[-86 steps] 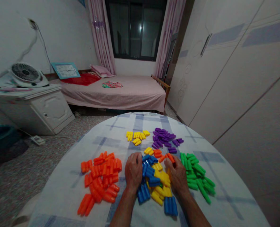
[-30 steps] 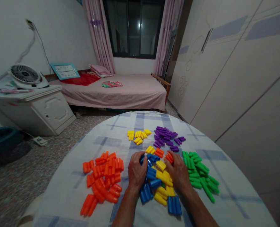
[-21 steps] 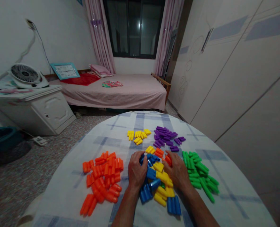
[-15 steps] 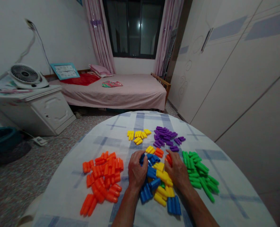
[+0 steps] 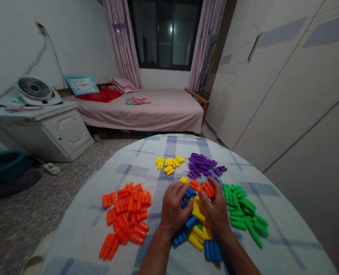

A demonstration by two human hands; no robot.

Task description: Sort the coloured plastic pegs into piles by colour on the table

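Left hand (image 5: 175, 206) and right hand (image 5: 217, 208) drawn closer, cupped over blue pegs (image 5: 186, 200) and yellow pegs (image 5: 197, 214) mid-tabletop (image 5: 155, 191); right hand touching orange pegs (image 5: 208, 190); probably a loose grasp, hard to confirm from this view.

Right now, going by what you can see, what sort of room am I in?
Most likely a bedroom in a home. A bed with a pink sheet stands under the window, a tall wardrobe runs along the right side, and a small fan sits on a white cabinet near the bed.
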